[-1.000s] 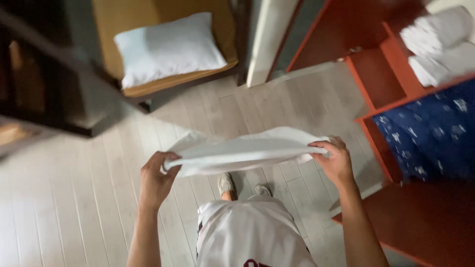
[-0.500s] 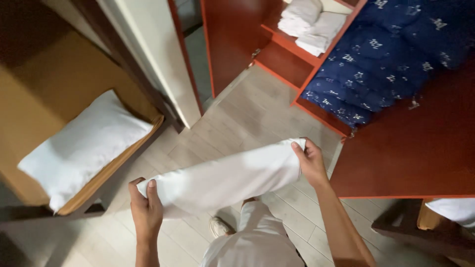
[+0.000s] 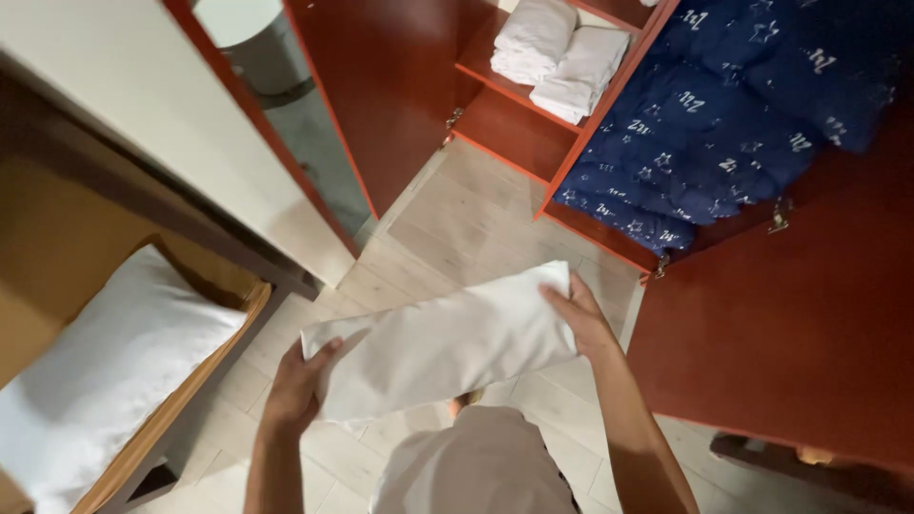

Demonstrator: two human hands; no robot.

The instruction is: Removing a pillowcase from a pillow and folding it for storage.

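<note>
A red-brown wardrobe (image 3: 809,314) is seen at the right and top, with its door opened towards the viewer. Inside it, a dark blue quilt (image 3: 724,124) with a white pattern is stuffed in the right compartment, and two stacks of folded white linen (image 3: 562,52) are laid on a shelf to the left of it. A pale plank floor (image 3: 466,219) is spread between the furniture. At the lower left, a white pillow (image 3: 105,371) is laid on a wooden seat (image 3: 181,405) (only part of it is shown). In the middle, a folded white cloth (image 3: 447,347) is held in the air above the floor, slightly tilted, with its right end higher. Its left end is gripped by the left hand (image 3: 300,385), the thumb being laid on top and the other fingers hidden below. Its right end is held by the right hand (image 3: 581,319), the fingers being pressed flat and close together on the upper surface.
</note>
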